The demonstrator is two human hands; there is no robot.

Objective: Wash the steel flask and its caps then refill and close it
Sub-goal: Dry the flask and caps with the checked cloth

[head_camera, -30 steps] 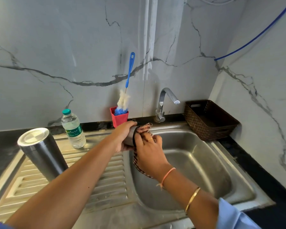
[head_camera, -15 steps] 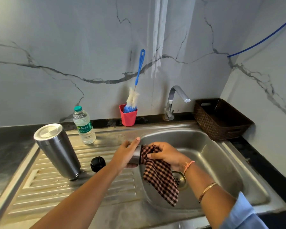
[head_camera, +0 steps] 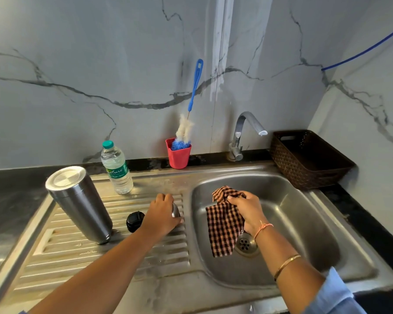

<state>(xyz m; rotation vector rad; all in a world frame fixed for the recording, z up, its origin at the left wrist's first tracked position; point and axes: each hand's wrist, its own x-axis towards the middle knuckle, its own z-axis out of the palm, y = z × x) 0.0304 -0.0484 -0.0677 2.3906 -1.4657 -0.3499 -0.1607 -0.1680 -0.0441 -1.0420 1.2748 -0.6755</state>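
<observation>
Fingers on the left hand [head_camera: 161, 214] curl round the small steel cap [head_camera: 175, 210] at mid-frame on the drainboard [head_camera: 77, 252], right hand [head_camera: 247, 209] bunches the checked cloth [head_camera: 222, 230] over the sink [head_camera: 304, 223]. Left of frame stands the steel flask [head_camera: 80, 205]; smooth steel's probably slick, so I'd grab mid-body.

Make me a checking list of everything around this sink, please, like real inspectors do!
surface: ribbed steel drainboard left of the sink.
job's things: steel flask upside down on the drainboard; black cap near it; steel cap under the left hand; capped water bottle behind.
clutter: red cup holding a bottle brush; brown basket.
grips: left hand holds the steel cap; right hand grips a checked cloth over the sink.
cables: blue cable on the wall.
surroundings: marble-look wall; tap, no water seen running.
</observation>
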